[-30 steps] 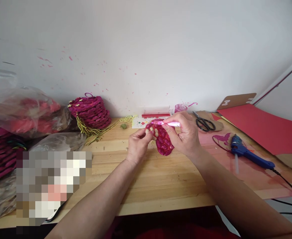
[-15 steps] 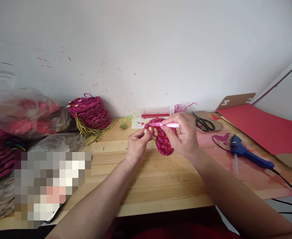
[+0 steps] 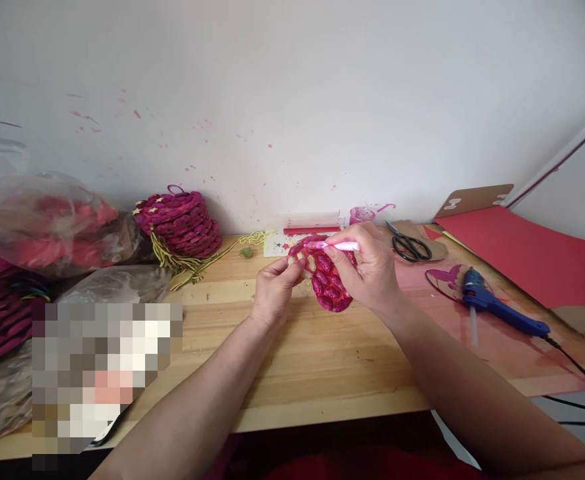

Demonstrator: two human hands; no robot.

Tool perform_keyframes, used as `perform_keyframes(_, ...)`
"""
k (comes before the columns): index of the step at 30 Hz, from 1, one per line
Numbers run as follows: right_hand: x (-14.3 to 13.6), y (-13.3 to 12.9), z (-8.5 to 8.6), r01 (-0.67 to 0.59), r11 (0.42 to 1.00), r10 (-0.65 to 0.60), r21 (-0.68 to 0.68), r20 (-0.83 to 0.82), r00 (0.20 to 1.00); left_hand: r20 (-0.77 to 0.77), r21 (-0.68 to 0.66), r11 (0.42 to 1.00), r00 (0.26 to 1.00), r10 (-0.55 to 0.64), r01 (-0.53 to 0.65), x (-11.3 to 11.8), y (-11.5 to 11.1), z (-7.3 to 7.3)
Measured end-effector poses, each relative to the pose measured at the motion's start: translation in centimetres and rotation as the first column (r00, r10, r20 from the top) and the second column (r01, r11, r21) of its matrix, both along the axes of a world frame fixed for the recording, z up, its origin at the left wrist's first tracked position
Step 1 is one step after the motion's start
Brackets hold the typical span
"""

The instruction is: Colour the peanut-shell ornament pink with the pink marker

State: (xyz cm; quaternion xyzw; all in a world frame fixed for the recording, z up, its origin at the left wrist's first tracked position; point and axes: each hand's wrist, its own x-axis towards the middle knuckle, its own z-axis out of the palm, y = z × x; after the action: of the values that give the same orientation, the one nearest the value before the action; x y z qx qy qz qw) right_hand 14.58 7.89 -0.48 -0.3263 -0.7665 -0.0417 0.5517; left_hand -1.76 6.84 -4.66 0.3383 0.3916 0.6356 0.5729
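Observation:
A craft piece covered in peanut shells [image 3: 330,295] is held up over the middle of the table. Most of its shells are deep magenta, while a few by my left thumb are bare tan. My left hand [image 3: 274,288] pinches its left edge between thumb and fingers. In my right hand [image 3: 371,270] is a white marker pen [image 3: 346,246] with a pink tip end, lying almost level. Its tip points left at the upper shells; whether it touches them I cannot tell. My right hand covers part of the piece's right side.
Black scissors [image 3: 411,248] and a blue glue gun [image 3: 507,315] with a cord lie to the right, near red paper sheets [image 3: 527,250]. On the left stand a magenta coiled basket [image 3: 185,223] with yellow yarn and plastic bags [image 3: 47,227]. A pink-stained cup [image 3: 361,215] stands by the wall.
The marker tip has shifted a little to the right and up along the shells. The peanut-shell piece has turned slightly, its lower end moving right. Both hands keep their grips.

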Motion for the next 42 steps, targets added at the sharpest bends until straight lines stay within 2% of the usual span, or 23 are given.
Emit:
perform_keyframes(4,-0.05,-0.03,0.00,-0.055,0.998,0.055,-0.015,-0.007,0.998,0.012,0.007,1.000,1.000,-0.011,0.011,0.01,-0.05,0.00)
perform_keyframes(8,-0.11,-0.08,-0.11,-0.025,1.000,0.025,0.001,0.016,1.000,0.026,0.003,1.000,1.000,-0.014,0.014,0.04,-0.04,0.03)
perform_keyframes(14,-0.19,-0.14,-0.11,-0.058,0.998,0.059,-0.028,0.012,0.998,0.018,0.013,1.000,1.000,-0.013,0.012,0.08,0.02,-0.07)
perform_keyframes(33,0.14,0.16,-0.06,-0.007,1.000,0.008,-0.025,0.026,1.000,0.020,-0.027,1.000,1.000,-0.010,0.010,-0.06,0.28,-0.58)
perform_keyframes(42,0.56,0.40,0.09,0.025,1.000,-0.025,-0.006,-0.027,0.999,-0.020,0.000,1.000,1.000,-0.005,0.005,0.14,-0.09,-0.13)
